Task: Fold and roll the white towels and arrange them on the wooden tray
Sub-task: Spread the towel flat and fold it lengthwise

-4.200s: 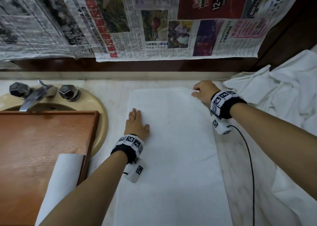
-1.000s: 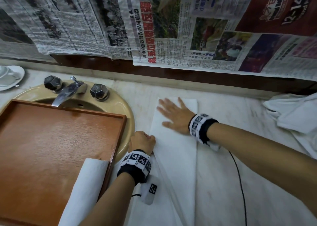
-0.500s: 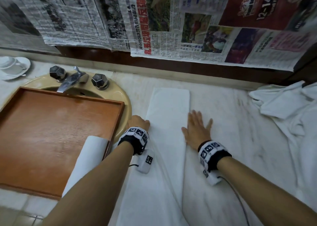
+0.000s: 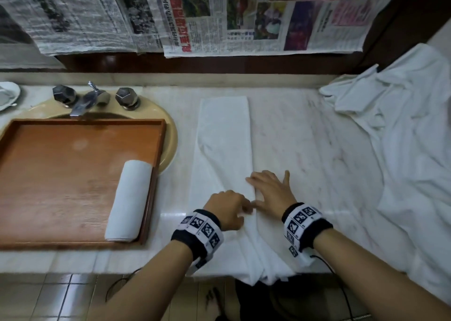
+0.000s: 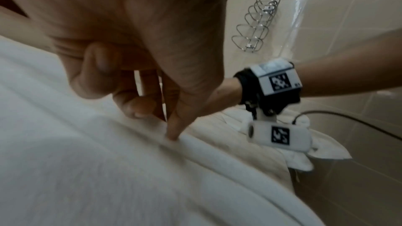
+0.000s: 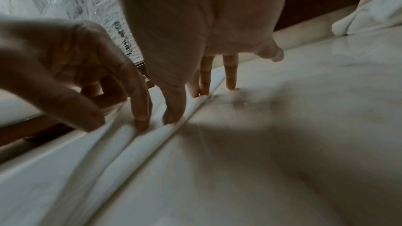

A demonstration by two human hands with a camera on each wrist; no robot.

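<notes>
Head view: a long white folded towel lay as a narrow strip down the centre of the marble tabletop, its far end near the back wall and its near end bunched and hanging over the front edge at the lower centre of the frame. The left hand rested on the strip near its lower part, fingers curled, with the index fingertip pressed into a crease of the cloth (left wrist view); whether it pinched the fabric could not be told. The right hand lay just right of the left, fingers straight and spread, flat on the right edge of the towel and the tabletop beside it. At the left of the frame, a wooden tray sat across a beige sink, with a rolled towel lying lengthwise against the tray's right rim. A pile of unfolded white towels occupied the right side of the frame. A faucet with two dark knobs stood behind the tray, and newspaper sheets hung along the wall at the top. Both wrists bore black bands with patterned markers.
</notes>
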